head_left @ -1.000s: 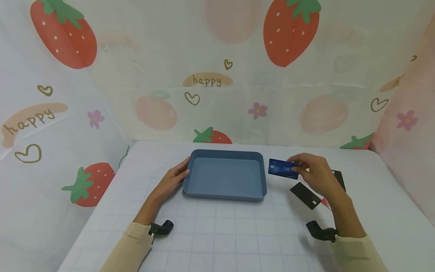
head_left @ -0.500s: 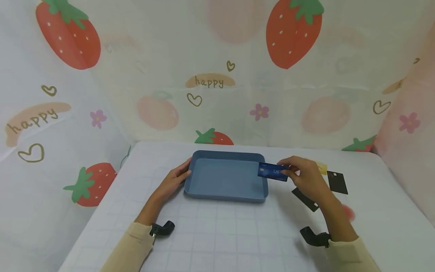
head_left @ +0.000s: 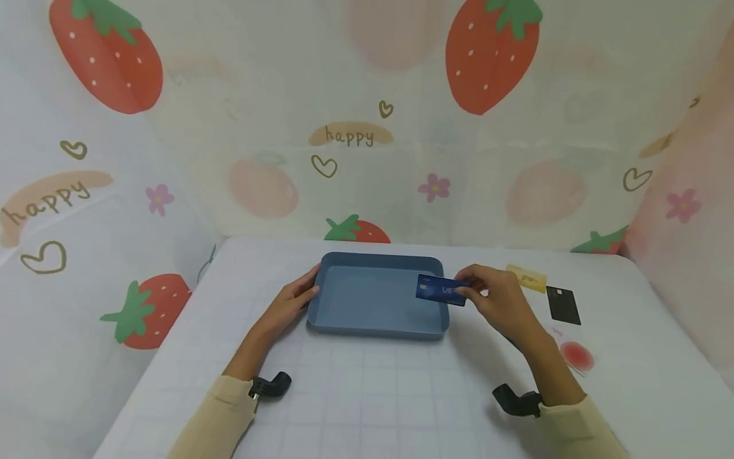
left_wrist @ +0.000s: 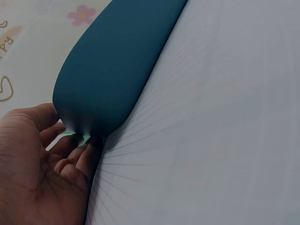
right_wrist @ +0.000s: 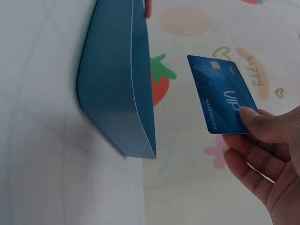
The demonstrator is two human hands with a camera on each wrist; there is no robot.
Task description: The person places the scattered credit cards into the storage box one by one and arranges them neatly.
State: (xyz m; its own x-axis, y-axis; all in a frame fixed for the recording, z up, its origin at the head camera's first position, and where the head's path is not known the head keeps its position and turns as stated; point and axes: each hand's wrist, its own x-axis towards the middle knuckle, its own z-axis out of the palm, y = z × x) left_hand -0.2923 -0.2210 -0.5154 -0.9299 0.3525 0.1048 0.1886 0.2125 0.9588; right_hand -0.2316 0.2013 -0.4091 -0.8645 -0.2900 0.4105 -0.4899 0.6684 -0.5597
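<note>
In the head view, a blue-grey rectangular tray (head_left: 378,303) lies on the white table. My left hand (head_left: 287,307) holds its left end; in the left wrist view, curled fingers and thumb meet the tray's end wall (left_wrist: 108,70). My right hand (head_left: 504,303) pinches a blue VIP card (head_left: 438,290) by its right end. The card is held over the tray's right side, above the rim. In the right wrist view, my thumb lies on the face of the card (right_wrist: 218,96), and its left part sticks out free.
To the right of the tray lie a yellow card (head_left: 526,278), a black card (head_left: 564,305) and a card with a red patch (head_left: 576,356). Another dark card is mostly hidden behind my right hand. A strawberry-printed curtain (head_left: 367,185) stands behind the table.
My right hand has moved left with the blue card, from beside the tray to over its right side. The yellow card has come into view. My left hand stays at the tray.
</note>
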